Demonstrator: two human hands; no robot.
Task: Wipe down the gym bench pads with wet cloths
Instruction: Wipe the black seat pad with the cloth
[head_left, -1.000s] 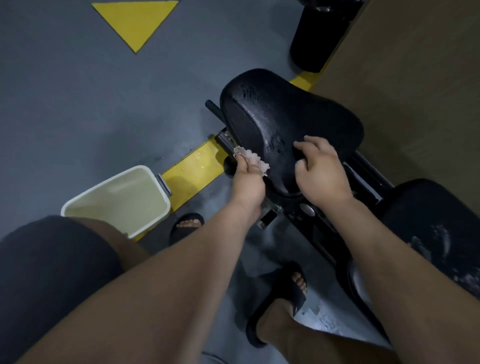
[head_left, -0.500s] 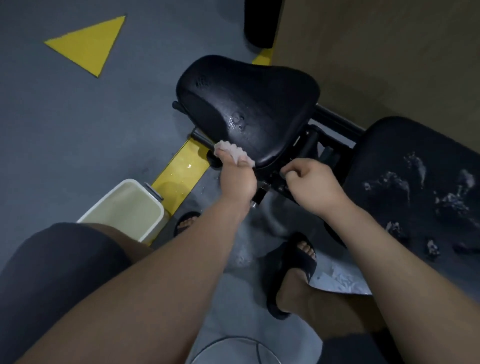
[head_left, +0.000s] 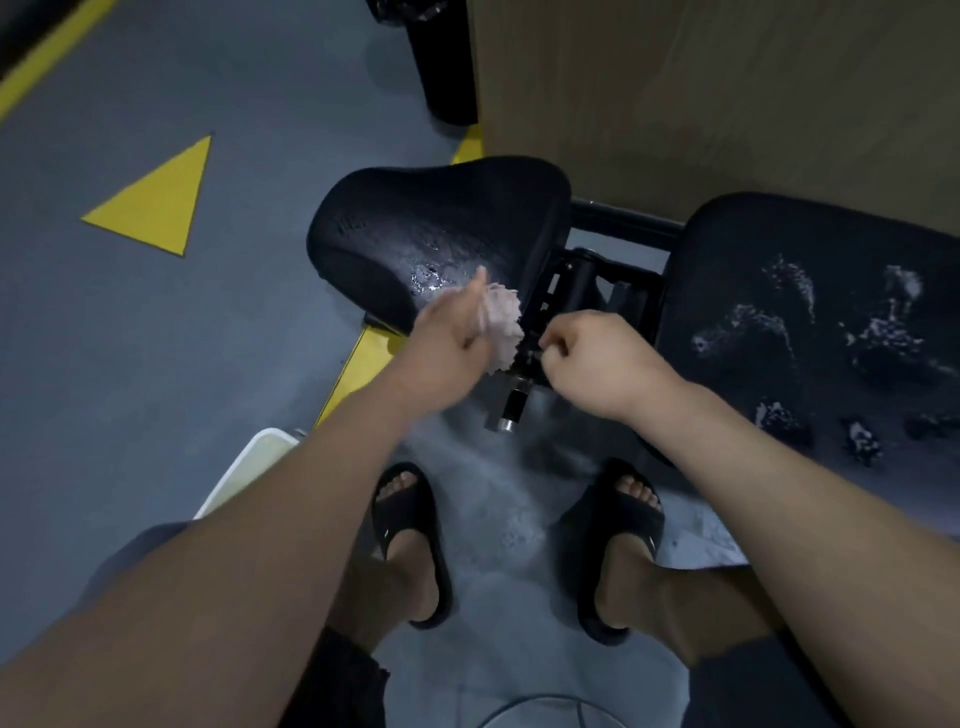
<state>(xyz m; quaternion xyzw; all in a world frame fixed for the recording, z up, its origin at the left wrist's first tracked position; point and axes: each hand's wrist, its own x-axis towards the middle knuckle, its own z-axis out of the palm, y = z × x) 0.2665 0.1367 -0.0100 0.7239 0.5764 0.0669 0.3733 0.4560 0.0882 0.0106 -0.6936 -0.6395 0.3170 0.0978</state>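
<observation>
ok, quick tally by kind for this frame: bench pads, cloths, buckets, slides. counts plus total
Bench pads: 2 (seat pad, larger pad)
Cloths: 1 (cloth, gripped by the left hand)
Buckets: 1 (white bucket, partly hidden)
Slides: 2 (left slide, right slide)
Total: 6

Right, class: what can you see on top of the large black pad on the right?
Scattered white foamy patches lie across the large pad. The right forearm covers its near left edge, so whatever lies there cannot be seen.
</observation>
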